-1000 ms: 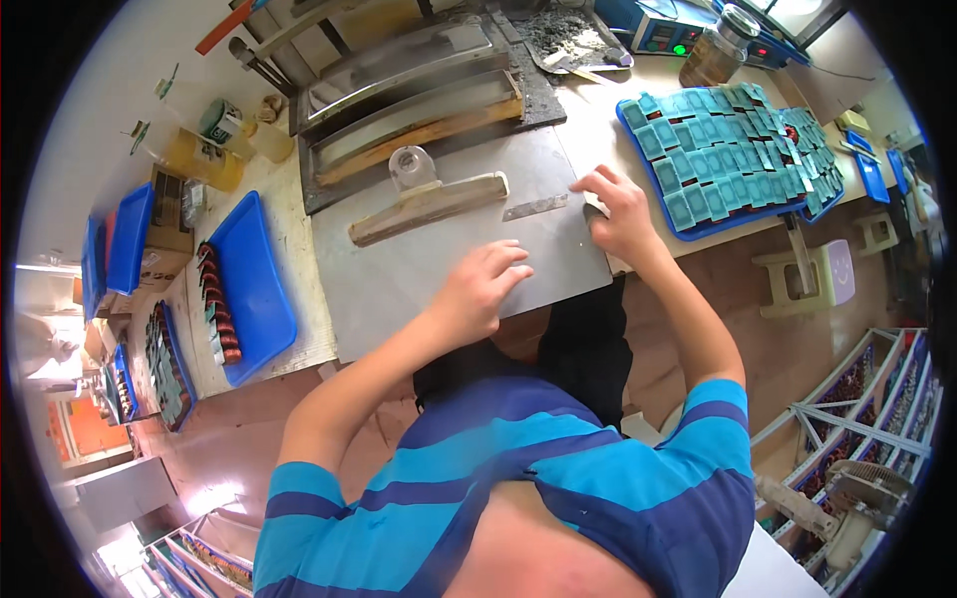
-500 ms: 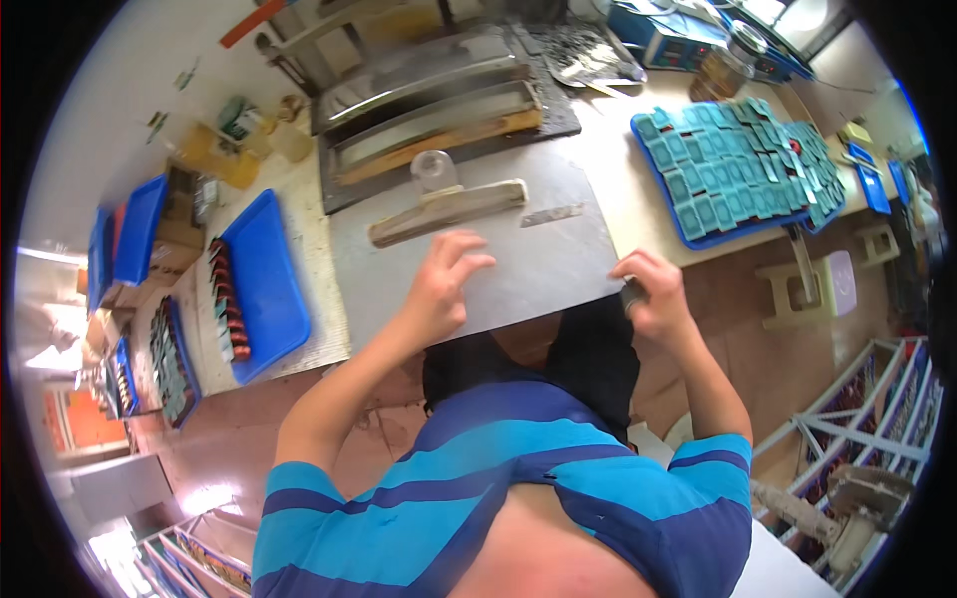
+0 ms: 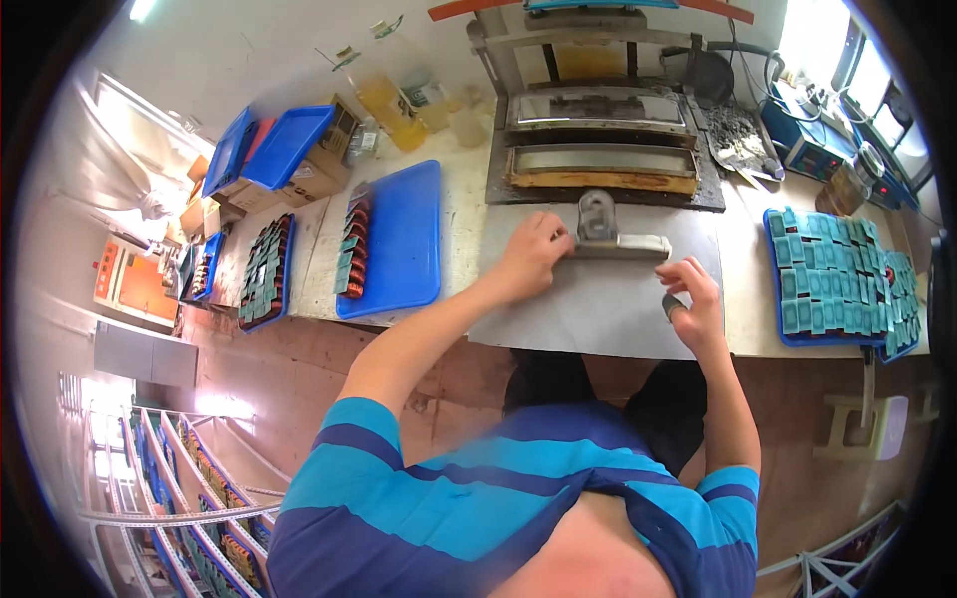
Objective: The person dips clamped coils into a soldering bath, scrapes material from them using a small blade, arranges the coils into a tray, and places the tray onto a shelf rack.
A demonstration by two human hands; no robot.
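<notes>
On the grey sheet (image 3: 588, 309) lies a long pale bar-shaped tool (image 3: 643, 243) with a clear rounded handle. My left hand (image 3: 535, 257) is closed at the tool's left end, its fingertips hiding that end. Just below the tool's right end hovers my right hand (image 3: 696, 299), fingers curled but apart. A small dark piece (image 3: 674, 306) shows at its thumb; whether it is worn or held is unclear. Behind the tool stands a dark metal frame with a long wood-edged trough (image 3: 603, 181).
A blue tray (image 3: 409, 239) at left carries a row of dark red and green pieces. At right, another blue tray (image 3: 832, 341) is covered with green rectangular pieces. Bottles of yellow liquid (image 3: 391, 115) stand at the back left, and a jar (image 3: 849, 184) at the back right.
The view has swung left, so the bench appears further right. My left hand has come to the tool's left end, and the tool lies straighter. My right hand has moved towards its right end.
</notes>
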